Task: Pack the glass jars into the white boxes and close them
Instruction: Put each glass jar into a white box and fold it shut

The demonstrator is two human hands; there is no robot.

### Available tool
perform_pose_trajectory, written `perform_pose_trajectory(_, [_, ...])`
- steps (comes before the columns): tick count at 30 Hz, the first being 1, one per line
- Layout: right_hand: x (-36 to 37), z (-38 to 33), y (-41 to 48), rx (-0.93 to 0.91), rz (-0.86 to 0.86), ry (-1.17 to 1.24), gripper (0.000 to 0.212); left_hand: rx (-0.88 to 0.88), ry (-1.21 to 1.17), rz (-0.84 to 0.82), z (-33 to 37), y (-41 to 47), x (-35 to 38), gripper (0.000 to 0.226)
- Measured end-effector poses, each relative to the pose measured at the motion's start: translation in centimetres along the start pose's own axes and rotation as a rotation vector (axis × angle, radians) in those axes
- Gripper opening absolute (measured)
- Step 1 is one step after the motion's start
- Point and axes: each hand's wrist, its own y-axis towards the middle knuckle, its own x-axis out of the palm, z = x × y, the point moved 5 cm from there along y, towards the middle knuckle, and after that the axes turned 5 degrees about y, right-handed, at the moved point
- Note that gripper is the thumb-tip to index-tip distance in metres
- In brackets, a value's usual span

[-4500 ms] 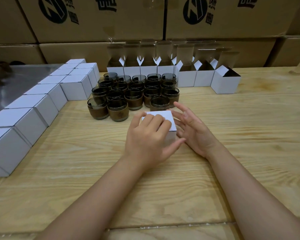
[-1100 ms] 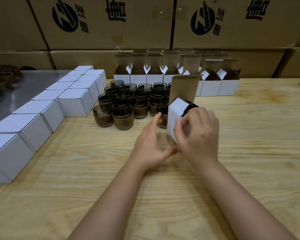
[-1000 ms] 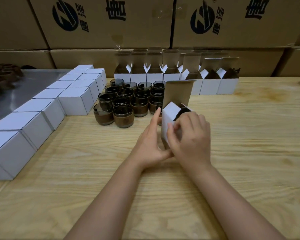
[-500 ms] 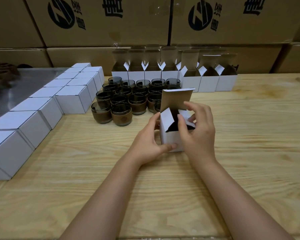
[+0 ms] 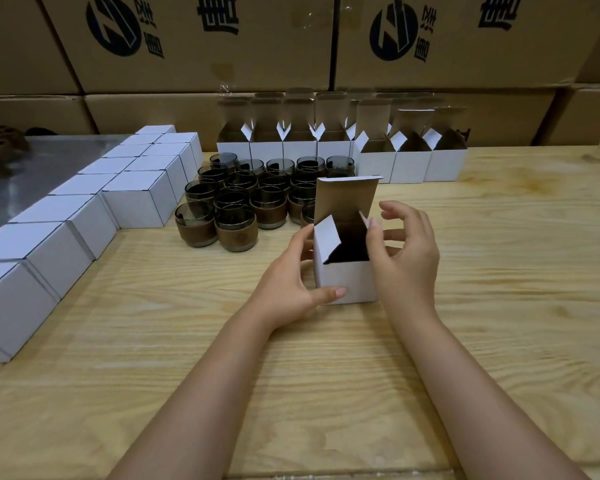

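On wooden table (image 5: 499, 323), centre: white box (image 5: 347, 282) upright, lid flap raised, interior dark. Gripped at left wall and front by left hand (image 5: 288, 285); right wall clasped by right hand (image 5: 406, 261), thumb on right side flap. Behind, glass jars (image 5: 257, 199) clustered. Left, closed boxes (image 5: 49, 244) in rows. Farthest, open boxes (image 5: 409, 164) lined before brown cartons (image 5: 205, 64).

Dim, soft light; wide-angle edge distortion
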Motion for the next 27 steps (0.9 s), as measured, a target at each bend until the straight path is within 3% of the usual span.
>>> perform_pose_trajectory(2, [-0.9, 0.5, 0.3, -0.01, 0.075, -0.016, 0.025, 0.004, 0.005, 0.0, 0.1, -0.1, -0.1, 0.103])
perform_pose_trajectory(5, [-1.2, 2.6, 0.5, 0.191, 0.058, -0.008, 0.052, 0.039, 0.024, 0.004, 0.4, -0.2, -0.3, 0.117])
perform_pose_trajectory(7, [-0.6, 3.5, 0.3, 0.288, -0.081, 0.05, 0.064, 0.075, 0.03, 0.001, 0.7, -0.4, -0.2, 0.12])
perform_pose_trajectory(11, [0.1, 3.2, 0.4, 0.217, -0.389, 0.049, 0.083, 0.146, 0.12, -0.009, 1.4, -0.5, -0.3, 0.114])
perform_pose_trajectory(15, [0.1, 3.0, 0.5, 0.211, -0.553, 0.06, 0.082, 0.2, 0.203, -0.055, 1.7, -0.5, -0.3, 0.104])
perform_pose_trajectory(20, [-0.1, 3.1, 0.7, 0.317, -0.563, 0.125, 0.078, 0.216, 0.173, -0.066, 2.0, -0.5, -0.2, 0.093])
perform_pose_trajectory(27, [-0.2, 3.0, 0.7, 0.323, -0.547, 0.045, 0.073, 0.009, -0.105, -0.058, -0.1, -0.5, -0.1, 0.084])
